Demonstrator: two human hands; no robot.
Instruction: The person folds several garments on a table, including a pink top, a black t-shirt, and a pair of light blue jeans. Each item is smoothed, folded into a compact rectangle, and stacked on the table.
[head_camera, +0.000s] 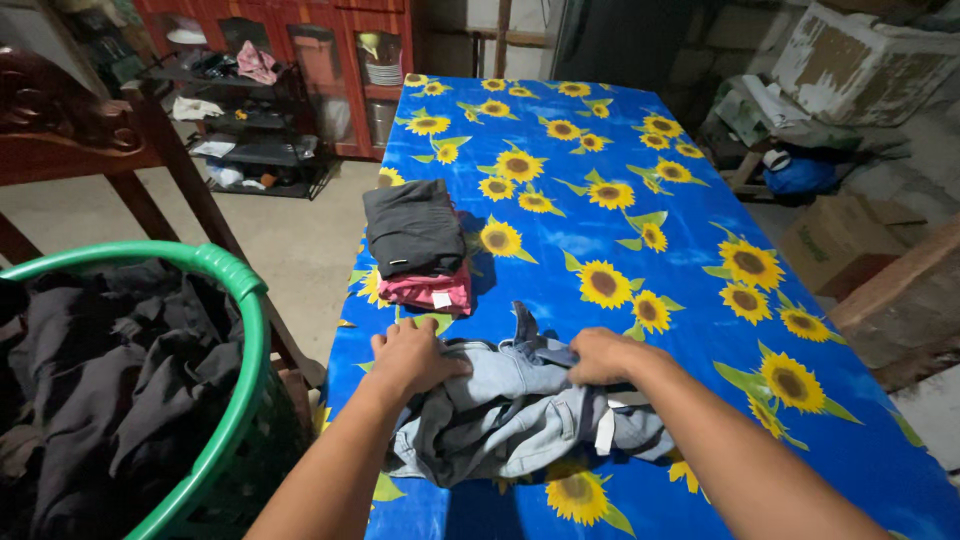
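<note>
I press my left hand (412, 357) flat and grip with my right hand (603, 357) on crumpled jeans (520, 415), seemingly mid-fold; folded clothes (418, 245) lie just beyond my left.

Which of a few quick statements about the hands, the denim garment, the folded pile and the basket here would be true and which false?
1. Both hands rest on the crumpled light blue denim garment. True: left hand, right hand.
2. The folded clothes pile has a dark grey garment on top of a pink one. True.
3. The round green plastic basket stands empty. False: it holds dark clothes.
4. The blue table cover is printed with red roses. False: it shows yellow sunflowers.
5. The folded pile lies right of the hands. False: beyond the left hand.
</note>
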